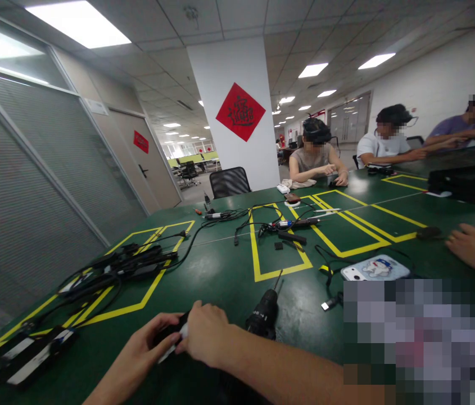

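Both my hands, left hand (146, 344) and right hand (204, 333), are closed together on a small dark part (175, 333) low over the bench (220, 270), beside the untouched electric screwdriver (265, 312), so the work looks hardly begun.

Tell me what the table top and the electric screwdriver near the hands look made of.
Table top: a dark green mat, faintly glossy, since ceiling lights reflect softly; yellow tape lines. Electric screwdriver: black matte body, probably plastic, with a thin metal-looking bit.

Both hands (178, 340) meet, fingers (165, 325) curled closed.
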A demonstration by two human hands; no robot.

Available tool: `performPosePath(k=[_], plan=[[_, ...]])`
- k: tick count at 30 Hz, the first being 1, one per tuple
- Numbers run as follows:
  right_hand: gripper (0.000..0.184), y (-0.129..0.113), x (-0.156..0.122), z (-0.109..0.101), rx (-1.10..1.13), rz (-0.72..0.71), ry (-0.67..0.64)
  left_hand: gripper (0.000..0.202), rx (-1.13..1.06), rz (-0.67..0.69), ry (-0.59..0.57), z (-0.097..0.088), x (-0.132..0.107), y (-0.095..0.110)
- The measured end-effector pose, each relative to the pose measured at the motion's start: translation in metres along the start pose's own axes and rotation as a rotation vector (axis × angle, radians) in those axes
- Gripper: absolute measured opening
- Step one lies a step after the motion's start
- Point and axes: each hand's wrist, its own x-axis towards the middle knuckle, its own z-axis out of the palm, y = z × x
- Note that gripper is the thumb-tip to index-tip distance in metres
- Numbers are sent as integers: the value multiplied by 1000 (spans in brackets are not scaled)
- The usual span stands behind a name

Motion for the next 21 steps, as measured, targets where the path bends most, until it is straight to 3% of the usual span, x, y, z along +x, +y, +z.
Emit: performPosePath(k=[3,6,11,14,18,21], plan=[[65,26,-1,-12,-75,138,181,25,-2,124,-109,21,39,36],[62,46,-3,-21,-112,222,314,28,10,192,-168,34,72,55],[42,76,-5,-35,-151,250,403,39,-18,307,-177,56,110,62],[50,89,-12,-49,-119,230,391,42,-20,331,-132,65,120,59],[61,78,-48,-74,-196,194,509,44,-62,317,-119,68,121,55],[67,55,-94,-72,-236,160,322,54,-95,276,-98,68,115,51]])
